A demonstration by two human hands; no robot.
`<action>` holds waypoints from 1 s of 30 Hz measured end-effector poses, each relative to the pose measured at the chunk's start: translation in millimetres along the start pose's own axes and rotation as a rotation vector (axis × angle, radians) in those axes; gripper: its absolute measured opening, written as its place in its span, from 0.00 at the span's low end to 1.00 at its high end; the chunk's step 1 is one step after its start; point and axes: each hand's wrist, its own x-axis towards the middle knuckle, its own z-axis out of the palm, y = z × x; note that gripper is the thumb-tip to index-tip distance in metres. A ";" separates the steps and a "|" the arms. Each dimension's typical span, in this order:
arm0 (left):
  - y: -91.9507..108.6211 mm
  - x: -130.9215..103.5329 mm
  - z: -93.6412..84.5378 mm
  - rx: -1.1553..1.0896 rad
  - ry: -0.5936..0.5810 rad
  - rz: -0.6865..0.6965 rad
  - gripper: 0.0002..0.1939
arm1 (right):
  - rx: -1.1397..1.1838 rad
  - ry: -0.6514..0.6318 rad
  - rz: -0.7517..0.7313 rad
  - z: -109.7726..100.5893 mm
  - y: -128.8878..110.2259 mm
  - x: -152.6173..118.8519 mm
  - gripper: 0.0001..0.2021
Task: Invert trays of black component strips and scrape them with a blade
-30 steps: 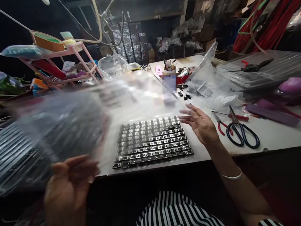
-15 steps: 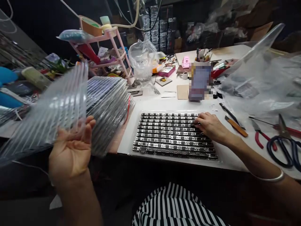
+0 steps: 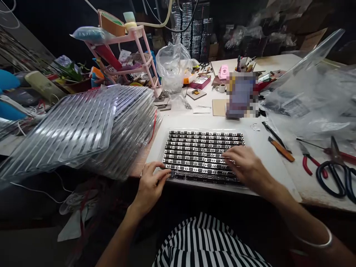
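Lying lengthwise left to right, stacked rows of connector strips (image 3: 204, 152)

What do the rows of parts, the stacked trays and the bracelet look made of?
Rows of parts: probably metal-faced with darker plastic or board; silvery glints against black.
Stacked trays: likely clear, glossy plastic; see-through, with bright streaks along the ridges.
Bracelet: perhaps smooth metal, from its silvery look; plastic isn't ruled out.
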 end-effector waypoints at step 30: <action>12.1 24.3 20.5 0.139 -0.380 0.178 0.06 | 0.001 -0.199 0.145 47.8 -70.8 9.4 0.03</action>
